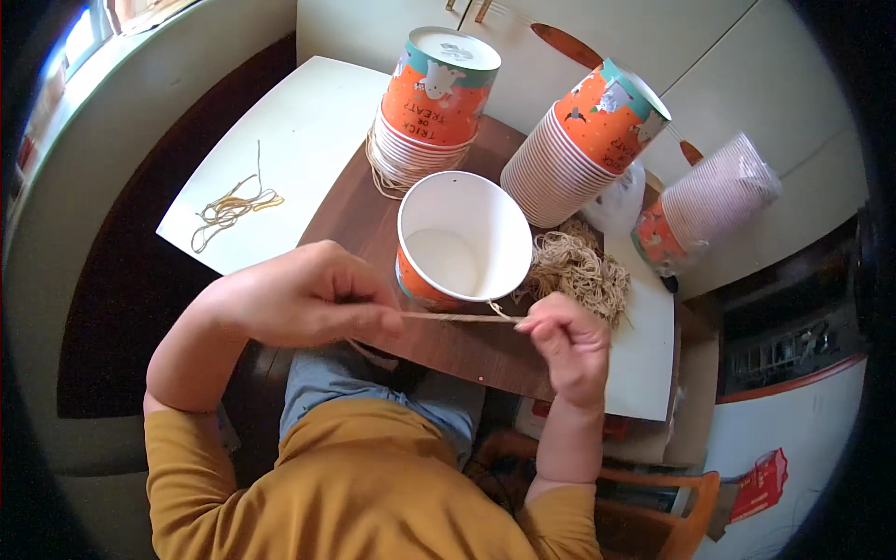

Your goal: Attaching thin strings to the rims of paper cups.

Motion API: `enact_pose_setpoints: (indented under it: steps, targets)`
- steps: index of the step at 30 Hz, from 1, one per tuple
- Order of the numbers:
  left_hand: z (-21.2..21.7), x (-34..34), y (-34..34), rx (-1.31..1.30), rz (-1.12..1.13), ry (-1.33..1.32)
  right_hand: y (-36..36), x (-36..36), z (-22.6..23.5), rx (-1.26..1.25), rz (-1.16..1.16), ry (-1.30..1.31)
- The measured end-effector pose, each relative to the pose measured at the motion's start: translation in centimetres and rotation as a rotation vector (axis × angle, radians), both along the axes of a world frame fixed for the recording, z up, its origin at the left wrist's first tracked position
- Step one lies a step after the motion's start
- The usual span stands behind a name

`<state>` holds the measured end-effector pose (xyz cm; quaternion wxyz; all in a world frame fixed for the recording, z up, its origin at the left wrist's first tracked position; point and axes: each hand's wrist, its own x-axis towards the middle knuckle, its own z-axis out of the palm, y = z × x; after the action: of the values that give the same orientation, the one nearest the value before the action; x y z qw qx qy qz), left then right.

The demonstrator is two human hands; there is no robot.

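Observation:
A tan cord (457, 318) is stretched straight between my two hands. My left hand (317, 294) pinches one end section, and a loose tail hangs below it. Opposite, my right hand (571, 345) closes thumb and fingers on the cord. Just beyond the cord stands a paper bucket (464, 233), white inside and orange outside, its open mouth tilted toward me. A short knotted bit of cord shows at its near rim, close to my right hand. Two small holes in the rim are hard to make out.
Upside-down bucket stacks stand at the back left (439, 93) and back right (588, 140), the left one ringed with cord. A plastic-wrapped stack (709, 205) is farther right. A cord heap (579, 271) lies beside the bucket; loose strands (229, 210) lie on the white tabletop (308, 121).

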<state>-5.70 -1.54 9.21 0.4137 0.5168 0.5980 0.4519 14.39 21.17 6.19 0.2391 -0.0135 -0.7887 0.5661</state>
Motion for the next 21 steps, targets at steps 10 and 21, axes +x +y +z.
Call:
enact_pose_setpoints:
  steps: [10,21]
  targets:
    - [-1.9,-0.6,3.7,-0.098,0.041,-0.039,-0.7,-4.1,1.6,0.441,-0.066,-0.034]
    - [-4.3,-1.7,3.7,-0.239,0.032,-0.789,-1.6,-6.0,0.6,0.209,0.025,-0.281]
